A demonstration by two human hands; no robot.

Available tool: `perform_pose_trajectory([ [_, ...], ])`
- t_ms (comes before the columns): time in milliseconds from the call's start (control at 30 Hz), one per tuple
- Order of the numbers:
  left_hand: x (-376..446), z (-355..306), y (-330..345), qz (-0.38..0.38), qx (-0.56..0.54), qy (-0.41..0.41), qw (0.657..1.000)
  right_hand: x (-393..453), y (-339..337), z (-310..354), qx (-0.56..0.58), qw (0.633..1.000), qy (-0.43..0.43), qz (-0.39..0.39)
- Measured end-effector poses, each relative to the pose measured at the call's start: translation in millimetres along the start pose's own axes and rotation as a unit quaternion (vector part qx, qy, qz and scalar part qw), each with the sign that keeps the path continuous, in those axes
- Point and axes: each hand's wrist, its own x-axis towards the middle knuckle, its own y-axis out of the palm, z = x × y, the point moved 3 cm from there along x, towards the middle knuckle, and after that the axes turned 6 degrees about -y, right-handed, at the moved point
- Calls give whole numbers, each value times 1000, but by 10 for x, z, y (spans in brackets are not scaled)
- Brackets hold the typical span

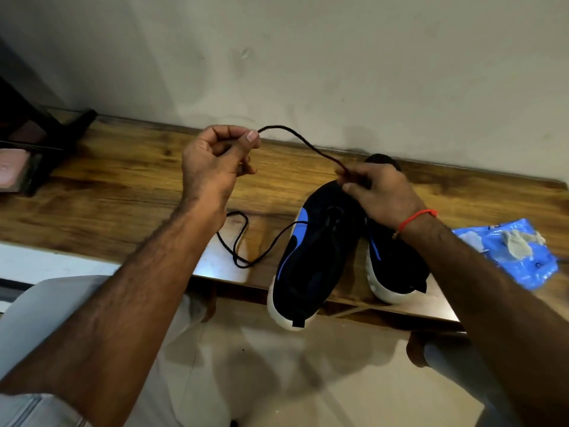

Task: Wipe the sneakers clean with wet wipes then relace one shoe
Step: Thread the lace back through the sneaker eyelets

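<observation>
Your forearms reach over the surface [129,183], both hands on a black lace [303,143].

Your left hand [212,161] is raised, its fingers [248,140] curled and pinching one end of the lace. Your right hand [381,192], a red thread [415,217] on its wrist, pinches the lace at the toe end of the near sneaker [311,257]. More lace trails in a loop left of that shoe. The second sneaker [397,266] lies just beside it, and a blue wipes pack [529,263] with a used wipe [520,241] on top sits to the right.
</observation>
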Motion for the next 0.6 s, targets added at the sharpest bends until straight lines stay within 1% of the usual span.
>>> perform_pose_trajectory([
  [33,-2,-6,-5,-11,-9,9,1000,-26,63,99,62,993,-78,70],
  [67,1,-18,-16,-25,-16,20,999,-31,104,170,114,976,-138,122],
  [100,2,-35,-36,-40,-25,31,998,-27,116,222,145,965,-161,148],
  [133,4,-57,-54,-54,-40,40,997,-15,96,256,160,965,-152,141],
  [167,10,-75,-75,-68,-54,49,995,9,66,239,160,974,-126,100],
  [200,16,-92,-93,-82,-62,57,993,23,27,214,133,986,-90,43],
  [233,24,-104,-114,-94,-64,64,991,10,-9,190,78,995,-55,-7],
  [267,26,-115,-132,-104,-66,69,990,-16,-25,163,23,999,-27,-39],
  [300,29,-122,-146,-109,-68,74,989,-63,-10,147,-9,999,-8,-42],
  [333,33,-125,-151,-112,-66,78,989,-112,22,120,-25,999,13,-25],
  [467,36,-124,-108,-99,-36,93,990,-340,167,18,-75,987,104,99],
  [533,15,-120,-49,-62,-15,109,992,-424,233,-30,-72,982,127,123],
  [600,-28,-102,27,-15,70,138,988,-468,287,-18,-83,982,116,124],
])
